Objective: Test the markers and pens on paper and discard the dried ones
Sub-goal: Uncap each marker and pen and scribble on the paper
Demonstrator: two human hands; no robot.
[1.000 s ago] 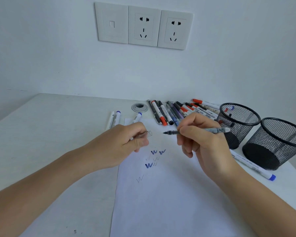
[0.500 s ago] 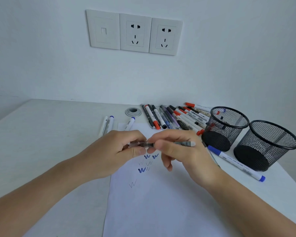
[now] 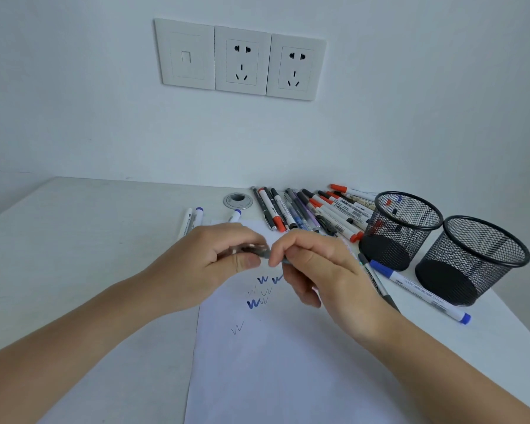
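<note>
So, standing by the desk: both hands hover over the far end of the white paper (image 3: 288, 362) and meet in the middle. The left hand (image 3: 208, 264) has thumb and fingers curled in, pinching a clear cap (image 3: 251, 248). The right hand (image 3: 322, 267) pinches the grey pen (image 3: 265, 255) by its barrel between thumb and forefinger, with the other fingers tucked underneath. Cap and pen touch right between the two hands; whether the cap is fully on I can't tell, the fingers cover it. At 6 o'clock from the hands the sheet has a handful of zigzag scribbles (image 3: 259, 290), some bold blue, some faint grey. At 1 o'clock there's a pile of markers and pens (image 3: 312, 212) lying side by side on the white table (image 3: 89, 240), with red, black and purple caps mixed. Out at 3 o'clock stand two black mesh cups just beside each other; the left cup (image 3: 401, 231) has a few markers in it, and the right cup (image 3: 471, 261) sits closer to the table edge. In front of them a long blue marker (image 3: 419, 290) lies flat, with a dark pen (image 3: 377, 280) just beside it, partly behind the right wrist. At 11 o'clock lies a pair of white markers (image 3: 192, 221), with a single marker (image 3: 235, 215) and a metal grommet (image 3: 237, 200) near 12. Wall sockets (image 3: 240, 59) are above.
</note>
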